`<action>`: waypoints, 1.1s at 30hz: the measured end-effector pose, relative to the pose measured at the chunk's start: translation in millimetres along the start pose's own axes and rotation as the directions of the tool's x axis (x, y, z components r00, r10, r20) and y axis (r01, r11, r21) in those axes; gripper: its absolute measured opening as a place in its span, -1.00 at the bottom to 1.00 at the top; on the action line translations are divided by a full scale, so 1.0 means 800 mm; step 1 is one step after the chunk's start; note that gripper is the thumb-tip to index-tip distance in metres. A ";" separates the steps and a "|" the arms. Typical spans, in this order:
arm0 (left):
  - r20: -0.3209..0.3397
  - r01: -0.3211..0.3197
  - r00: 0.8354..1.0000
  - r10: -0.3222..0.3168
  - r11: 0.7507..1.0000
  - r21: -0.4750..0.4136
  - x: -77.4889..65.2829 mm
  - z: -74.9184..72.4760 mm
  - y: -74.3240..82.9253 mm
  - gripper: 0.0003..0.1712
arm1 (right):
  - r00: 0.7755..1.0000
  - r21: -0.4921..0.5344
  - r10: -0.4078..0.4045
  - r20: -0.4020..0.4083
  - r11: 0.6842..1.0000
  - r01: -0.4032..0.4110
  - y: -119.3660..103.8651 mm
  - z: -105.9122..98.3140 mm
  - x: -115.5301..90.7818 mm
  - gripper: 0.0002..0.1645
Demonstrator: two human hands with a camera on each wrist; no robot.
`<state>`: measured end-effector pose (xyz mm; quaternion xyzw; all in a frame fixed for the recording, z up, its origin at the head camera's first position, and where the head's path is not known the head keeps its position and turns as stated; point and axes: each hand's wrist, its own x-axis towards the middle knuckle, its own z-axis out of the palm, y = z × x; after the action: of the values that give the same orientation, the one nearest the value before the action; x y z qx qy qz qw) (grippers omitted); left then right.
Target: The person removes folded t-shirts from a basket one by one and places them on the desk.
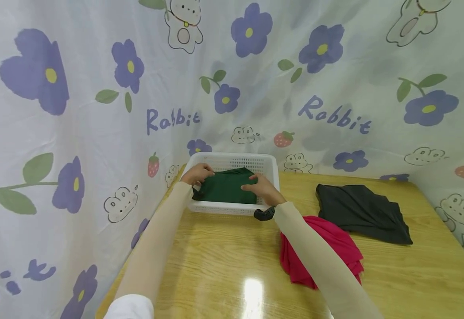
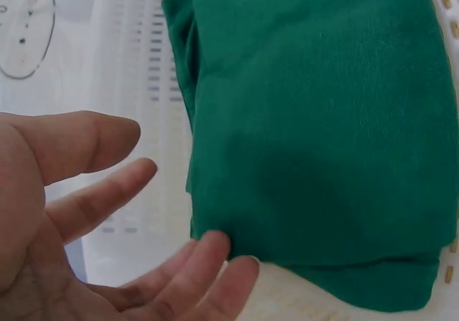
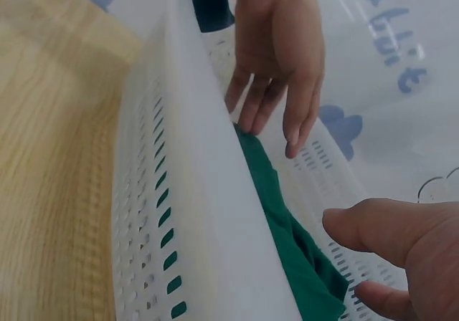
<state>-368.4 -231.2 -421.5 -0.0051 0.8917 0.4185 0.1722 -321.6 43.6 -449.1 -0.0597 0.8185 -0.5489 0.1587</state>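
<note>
A folded green cloth point(image 1: 228, 188) lies inside a white perforated basket point(image 1: 232, 207) at the table's far left. My left hand point(image 1: 198, 174) is at the cloth's left end, palm open and fingers straight. In the left wrist view the left hand's fingertips point(image 2: 215, 249) touch the green cloth's point(image 2: 323, 135) near corner. My right hand point(image 1: 257, 185) rests flat on the cloth's right side. From the right wrist, only the right hand's thumb point(image 3: 384, 226) shows beside the green cloth point(image 3: 287, 224), with the left hand point(image 3: 280, 70) hanging over the far end.
A crumpled red cloth point(image 1: 327, 252) lies on the wooden table point(image 1: 224, 261) under my right forearm. A black cloth point(image 1: 363, 212) sits to its far right. A flower-and-rabbit printed curtain point(image 1: 96, 110) closes in the back and left sides.
</note>
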 end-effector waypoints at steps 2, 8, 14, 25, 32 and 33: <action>0.013 -0.002 1.000 0.002 1.000 0.028 -0.002 0.001 0.004 -0.52 | 1.000 0.012 0.018 0.003 1.000 -0.018 -0.001 0.000 0.002 -0.16; 0.100 -0.025 0.995 0.010 0.988 0.151 -0.001 0.004 0.009 -0.42 | 0.997 0.082 0.063 0.039 0.994 -0.066 0.003 -0.001 0.009 -0.13; 0.176 0.025 0.983 -0.054 0.986 0.162 0.008 0.005 0.003 -0.37 | 0.982 0.239 0.159 0.098 0.954 -0.178 0.006 0.000 0.015 -0.14; 0.162 0.029 0.985 -0.052 0.990 0.140 0.012 0.007 -0.005 -0.39 | 0.968 0.241 0.220 0.124 0.939 -0.245 0.006 0.003 0.022 -0.18; 0.181 0.024 0.982 -0.046 0.992 0.124 0.016 0.007 -0.008 -0.44 | 0.970 0.287 0.194 0.144 0.930 -0.229 0.008 0.002 0.027 -0.27; 0.185 0.022 0.982 -0.045 0.992 0.127 0.016 0.006 -0.007 -0.44 | 0.971 0.300 0.190 0.145 0.927 -0.226 0.009 0.002 0.028 -0.29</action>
<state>-377.8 -229.3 -432.5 0.0300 0.8957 0.3579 0.2623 -342.0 38.8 -460.7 0.0226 0.7120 -0.6479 0.2698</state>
